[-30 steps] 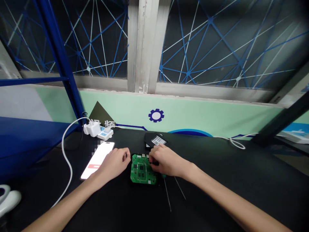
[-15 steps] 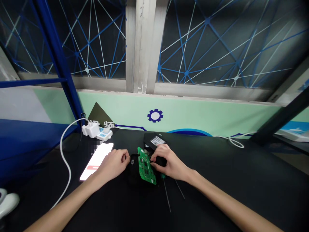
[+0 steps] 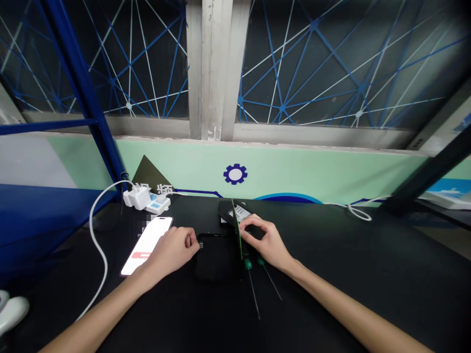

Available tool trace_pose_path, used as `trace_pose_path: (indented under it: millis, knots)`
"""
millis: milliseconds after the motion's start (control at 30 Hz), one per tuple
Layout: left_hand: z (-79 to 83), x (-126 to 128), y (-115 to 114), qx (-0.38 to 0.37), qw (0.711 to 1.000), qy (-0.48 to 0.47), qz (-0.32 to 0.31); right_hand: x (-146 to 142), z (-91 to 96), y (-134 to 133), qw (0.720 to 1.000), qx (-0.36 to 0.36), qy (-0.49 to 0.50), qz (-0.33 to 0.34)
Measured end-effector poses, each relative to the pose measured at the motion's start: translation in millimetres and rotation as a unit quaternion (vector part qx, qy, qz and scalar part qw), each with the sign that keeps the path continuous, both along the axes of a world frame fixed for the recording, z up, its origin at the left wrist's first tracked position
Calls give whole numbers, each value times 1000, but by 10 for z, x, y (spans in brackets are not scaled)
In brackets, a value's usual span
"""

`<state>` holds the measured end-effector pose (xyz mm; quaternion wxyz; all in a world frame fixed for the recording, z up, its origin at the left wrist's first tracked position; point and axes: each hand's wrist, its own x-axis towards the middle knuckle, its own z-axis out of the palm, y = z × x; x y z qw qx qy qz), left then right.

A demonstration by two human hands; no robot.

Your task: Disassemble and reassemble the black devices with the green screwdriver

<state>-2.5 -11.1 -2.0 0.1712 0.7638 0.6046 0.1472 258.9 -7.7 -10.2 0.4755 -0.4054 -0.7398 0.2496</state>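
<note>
Green circuit board (image 3: 238, 228): held on edge, long axis running 12 to 6 o'clock, lower end beside the black case (image 3: 215, 257) at its 3 o'clock edge | right hand (image 3: 263, 239): fingers (image 3: 250, 226) closed on board | left hand (image 3: 172, 251): curled at case rim, grip unclear | green-handled screwdrivers (image 3: 248, 264) at 5 o'clock, smartphone (image 3: 146, 245) at 9 o'clock

— Left side of the worktop (image 3: 331, 284)?
— A lit smartphone (image 3: 146, 246), then a white charger (image 3: 136, 198) beside a small power socket (image 3: 158, 204), with a white cable (image 3: 93, 240) looping down.
— And behind?
— Mint-green wall (image 3: 312, 176), navy gear emblem (image 3: 235, 174), blue steel upright (image 3: 86, 98).
</note>
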Motion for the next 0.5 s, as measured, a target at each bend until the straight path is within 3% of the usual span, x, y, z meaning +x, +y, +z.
trace_pose_path:
  millis: [500]
  knots:
    - [2,-26,1,9,1000,13,-4,-9,-11,8,998,-14,51,-24]
